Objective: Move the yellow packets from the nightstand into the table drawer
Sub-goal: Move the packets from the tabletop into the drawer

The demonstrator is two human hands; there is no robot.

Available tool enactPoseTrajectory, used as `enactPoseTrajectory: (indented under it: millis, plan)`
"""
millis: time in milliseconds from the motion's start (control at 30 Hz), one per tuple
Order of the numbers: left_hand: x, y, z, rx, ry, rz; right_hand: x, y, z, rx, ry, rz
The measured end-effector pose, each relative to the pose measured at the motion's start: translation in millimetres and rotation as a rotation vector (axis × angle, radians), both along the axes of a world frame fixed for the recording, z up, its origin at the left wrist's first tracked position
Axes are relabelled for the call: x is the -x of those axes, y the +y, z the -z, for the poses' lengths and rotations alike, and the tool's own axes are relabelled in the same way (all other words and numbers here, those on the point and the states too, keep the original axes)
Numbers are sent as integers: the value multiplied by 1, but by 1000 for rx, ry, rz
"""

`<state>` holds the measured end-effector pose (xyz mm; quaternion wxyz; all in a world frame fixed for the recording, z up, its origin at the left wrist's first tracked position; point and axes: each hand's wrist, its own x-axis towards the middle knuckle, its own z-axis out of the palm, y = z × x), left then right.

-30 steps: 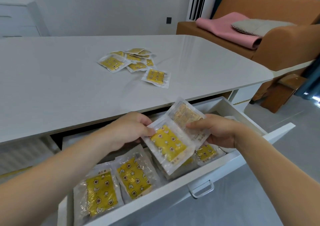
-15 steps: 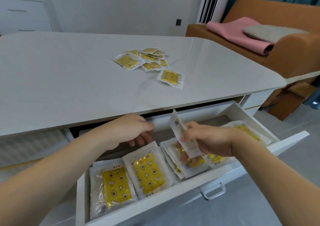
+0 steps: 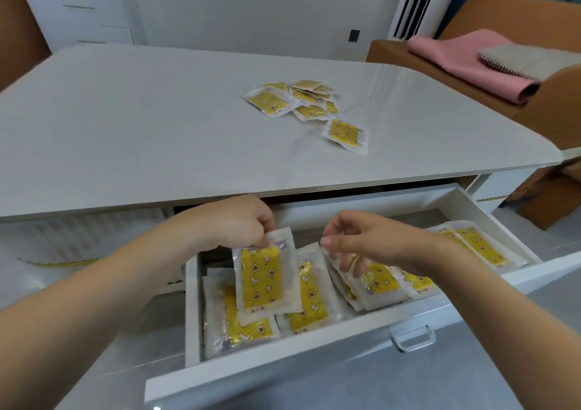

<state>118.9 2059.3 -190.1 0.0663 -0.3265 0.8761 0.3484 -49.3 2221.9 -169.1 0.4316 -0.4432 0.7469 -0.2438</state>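
The white table drawer (image 3: 314,346) stands pulled open below the tabletop, with several yellow packets (image 3: 380,281) lying flat inside it. My left hand (image 3: 239,224) pinches one yellow packet (image 3: 267,281) by its top edge, so it hangs over the drawer's left half. My right hand (image 3: 367,243) hovers over the middle of the drawer, its fingers relaxed and pointing down onto the packets there, holding nothing. A loose pile of several more yellow packets (image 3: 301,101) lies on the grey tabletop (image 3: 141,133), one packet (image 3: 345,133) a little apart from it.
The drawer's metal handle (image 3: 412,337) sticks out at the front. A white chest of drawers (image 3: 85,17) stands at the back left. An orange sofa (image 3: 534,105) with a pink blanket (image 3: 465,61) is at the right, a tall white air conditioner (image 3: 415,1) behind it.
My right hand has let go of the packet it held on edge and now hovers with relaxed fingers. My left hand now holds a yellow packet above the drawer's left side.
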Motion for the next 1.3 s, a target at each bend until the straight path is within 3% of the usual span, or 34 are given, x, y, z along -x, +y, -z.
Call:
enactPoseTrajectory:
  millis: [267, 333, 433, 600, 767, 900, 1100, 1200, 1300]
  plan:
    - [-28, 0, 10, 336, -298, 235, 5, -35, -8, 384, 280, 199]
    - [-26, 5, 0, 435, -240, 262, 13, -46, -15, 482, 373, 253]
    - [-13, 8, -37, 410, 30, 179, 36, -67, -19, 561, 464, 322]
    - [33, -23, -70, 425, 383, -64, 91, -106, -7, 393, 690, 448]
    - [93, -92, -56, 557, 385, -152, 110, -136, 6, 176, 774, 451]
    - [138, -143, -48, 488, 398, -290, 126, -160, 12, 121, 882, 310]
    - [169, -197, -17, 608, 87, -239, 142, -178, 8, 159, 895, 442]
    - [169, -202, -14, 589, 162, -262, 150, -179, 4, 313, 770, 568]
    - [170, -204, -13, 578, 227, -262, 152, -179, 2, 603, 558, 558]
